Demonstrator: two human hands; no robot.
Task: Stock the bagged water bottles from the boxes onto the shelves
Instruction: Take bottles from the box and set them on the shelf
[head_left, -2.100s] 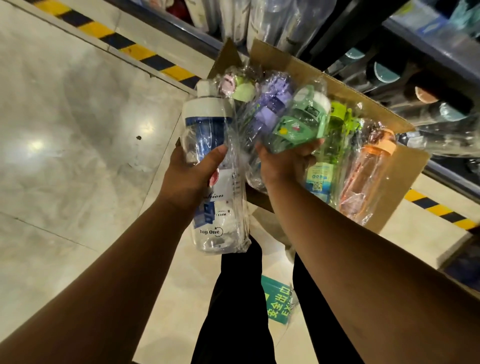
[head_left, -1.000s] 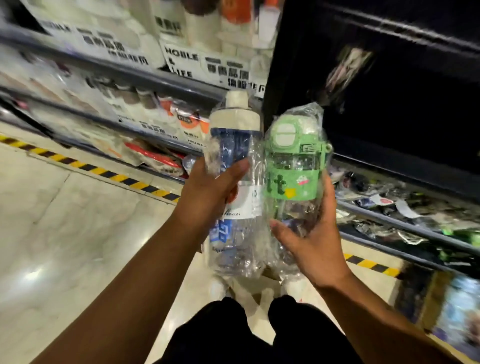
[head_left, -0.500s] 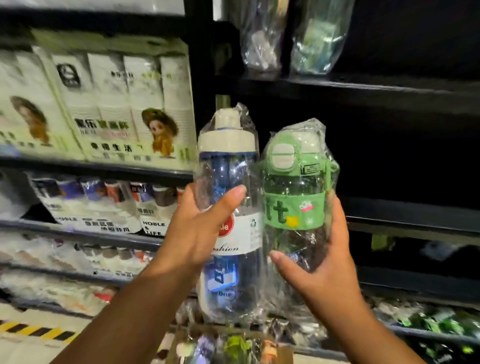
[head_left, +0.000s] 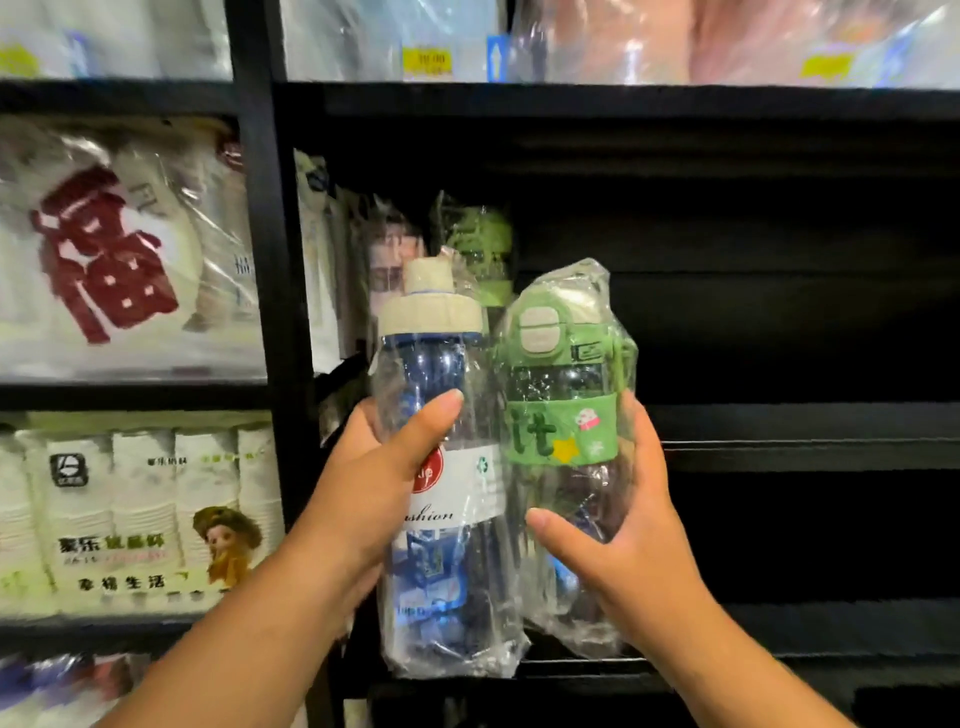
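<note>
My left hand (head_left: 374, 483) grips a tall bagged blue bottle (head_left: 441, 587) with a cream cap and a white label, held upright. Beside it, my right hand (head_left: 623, 551) grips a shorter bagged green bottle (head_left: 563, 395) with a green lid and a green band. The two bottles touch side by side in front of a dark shelf (head_left: 779, 447). Behind them on that shelf stand other bagged bottles, one of them green (head_left: 478, 239).
A black upright post (head_left: 262, 260) divides the shelving. Left of it are shelves with bagged white goods (head_left: 119, 249) and packs of paper cups (head_left: 145, 519). The top shelf (head_left: 571, 98) carries more bagged goods with price tags. The dark shelf bay to the right is mostly shadow.
The view has swung up from the box on the floor to the shelves. Both hands have raised the two bottles up to the dark shelf bay.
</note>
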